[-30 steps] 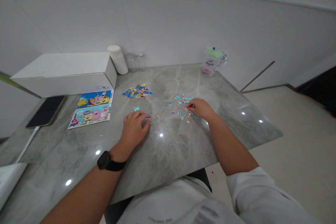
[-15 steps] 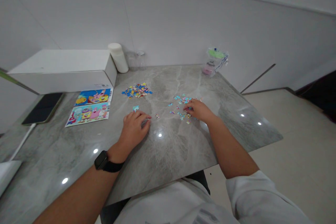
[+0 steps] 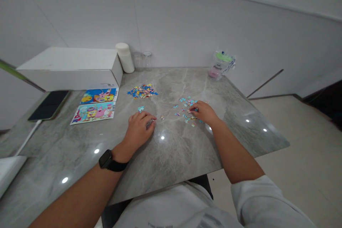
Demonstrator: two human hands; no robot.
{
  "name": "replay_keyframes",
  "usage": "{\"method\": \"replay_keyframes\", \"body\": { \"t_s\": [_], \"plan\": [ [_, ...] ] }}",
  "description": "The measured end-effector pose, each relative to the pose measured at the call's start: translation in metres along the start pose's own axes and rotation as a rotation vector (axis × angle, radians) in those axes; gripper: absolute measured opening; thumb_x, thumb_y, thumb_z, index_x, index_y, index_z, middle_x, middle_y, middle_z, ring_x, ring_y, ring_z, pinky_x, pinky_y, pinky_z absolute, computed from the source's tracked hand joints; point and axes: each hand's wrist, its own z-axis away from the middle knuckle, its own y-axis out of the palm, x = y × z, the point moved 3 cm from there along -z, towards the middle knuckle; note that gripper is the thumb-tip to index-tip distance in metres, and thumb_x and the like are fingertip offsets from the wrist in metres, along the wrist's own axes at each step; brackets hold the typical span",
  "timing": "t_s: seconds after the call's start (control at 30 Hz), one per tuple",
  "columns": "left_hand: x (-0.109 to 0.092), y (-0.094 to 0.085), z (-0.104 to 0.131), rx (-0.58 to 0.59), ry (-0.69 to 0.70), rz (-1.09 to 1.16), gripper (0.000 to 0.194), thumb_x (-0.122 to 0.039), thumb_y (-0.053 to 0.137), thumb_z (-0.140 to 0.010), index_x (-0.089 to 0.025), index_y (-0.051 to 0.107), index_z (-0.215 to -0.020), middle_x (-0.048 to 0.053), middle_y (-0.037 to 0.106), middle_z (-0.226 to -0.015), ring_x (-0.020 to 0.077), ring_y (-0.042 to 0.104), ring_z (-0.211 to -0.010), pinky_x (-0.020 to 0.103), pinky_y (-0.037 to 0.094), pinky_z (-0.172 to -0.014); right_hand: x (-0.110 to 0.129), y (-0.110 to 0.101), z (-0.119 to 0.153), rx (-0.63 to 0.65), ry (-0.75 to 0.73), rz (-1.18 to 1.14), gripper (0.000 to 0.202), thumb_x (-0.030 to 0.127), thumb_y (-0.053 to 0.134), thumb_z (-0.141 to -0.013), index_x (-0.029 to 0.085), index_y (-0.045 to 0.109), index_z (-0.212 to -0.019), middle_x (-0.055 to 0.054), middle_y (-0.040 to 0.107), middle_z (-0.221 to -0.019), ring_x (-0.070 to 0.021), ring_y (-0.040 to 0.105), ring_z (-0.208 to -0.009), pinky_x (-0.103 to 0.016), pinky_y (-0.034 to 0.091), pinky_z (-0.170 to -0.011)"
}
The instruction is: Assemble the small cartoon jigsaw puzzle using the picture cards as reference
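Observation:
My left hand rests on the table with fingers curled. Its thumb and index finger come close together, and whatever lies between them is too small to name. Just beyond it lie a small joined light-blue puzzle section and, to the right, a single puzzle piece. My right hand reaches into a loose scatter of mostly light-blue and pink puzzle pieces. Its fingertips pinch at a puzzle piece on the table. Farther back sits a denser pile of blue and yellow puzzle pieces.
Two cartoon picture cards lie at left, before a white box. A phone with a cable is beside them. A white bottle, clear glasses and a plastic bag stand along the back.
The view has shifted slightly, moving the scene a little to the right. My right fingertips have moved slightly among the pieces. My left hand keeps nearly the same pose.

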Motion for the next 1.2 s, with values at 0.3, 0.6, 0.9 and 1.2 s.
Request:
{"method": "replay_keyframes", "body": {
  "t_s": [0.3,0.6,0.9,1.2],
  "plan": [
    [0.002,0.003,0.001,-0.013,0.02,0.01,0.02,-0.03,0.059,-0.098,-0.026,0.077,-0.107,0.007,0.072,-0.112,0.0275,0.064,-0.11,0.045,0.045,-0.099,-0.005,0.0,-0.002,-0.041,0.091,0.071,0.016,0.025,0.068,-0.098,0.024,0.082,-0.104,-0.008,0.073,-0.106,-0.0201,0.066,-0.102,-0.03,0.046,-0.094],
    [0.004,0.004,0.001,-0.02,0.038,0.026,0.021,-0.029,0.059,-0.099,-0.025,0.078,-0.107,0.007,0.072,-0.111,0.0278,0.064,-0.108,0.046,0.044,-0.097,-0.002,0.002,-0.005,-0.029,0.006,0.049,0.021,0.023,0.066,-0.099,0.025,0.082,-0.113,-0.008,0.072,-0.109,-0.0206,0.066,-0.103,-0.03,0.046,-0.094],
    [0.001,0.001,0.0,-0.027,0.043,0.039,0.021,-0.029,0.059,-0.098,-0.024,0.077,-0.106,0.007,0.072,-0.11,0.0274,0.065,-0.107,0.045,0.044,-0.097,0.004,0.004,0.0,0.017,-0.09,-0.021,0.014,0.021,0.07,-0.094,0.021,0.081,-0.103,-0.008,0.073,-0.107,-0.0209,0.066,-0.102,-0.03,0.047,-0.095],
    [0.005,0.004,0.001,-0.039,0.054,0.041,0.021,-0.03,0.059,-0.098,-0.025,0.077,-0.108,0.007,0.072,-0.109,0.0268,0.064,-0.107,0.044,0.045,-0.096,0.004,0.006,0.004,0.013,-0.111,-0.06,0.013,0.023,0.071,-0.092,0.021,0.078,-0.103,-0.009,0.073,-0.109,-0.0215,0.065,-0.104,-0.032,0.047,-0.095]
  ]
}}
